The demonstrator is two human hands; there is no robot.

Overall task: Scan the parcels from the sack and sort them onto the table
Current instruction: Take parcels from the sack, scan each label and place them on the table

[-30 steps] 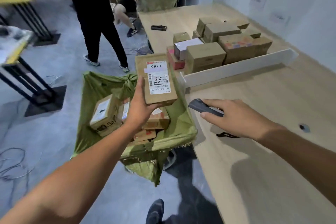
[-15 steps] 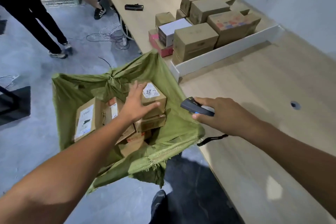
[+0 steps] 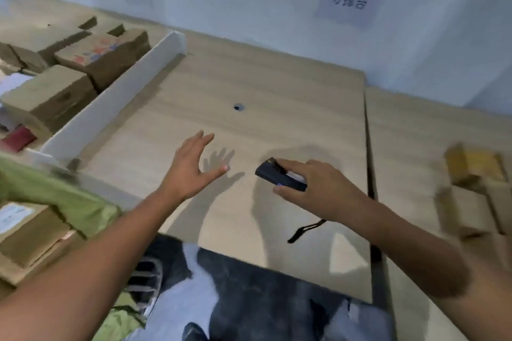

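My left hand hovers empty over the wooden table, fingers spread and straight. My right hand grips a small black scanner just above the table; its wrist strap dangles below. The green sack sits at the left edge, with cardboard parcels showing inside. Sorted parcels stand behind a white divider at the upper left. More blurred boxes lie on the table at the right.
A white wall with a paper sign runs behind the table. A small dark hole marks the tabletop. A seam splits the two table sections. My shoes and the grey floor show below the table edge.
My left hand has left the parcel in the sack and moved over the table, empty. The view has swung right, from the sack to the table. The scanner stays in my right hand.
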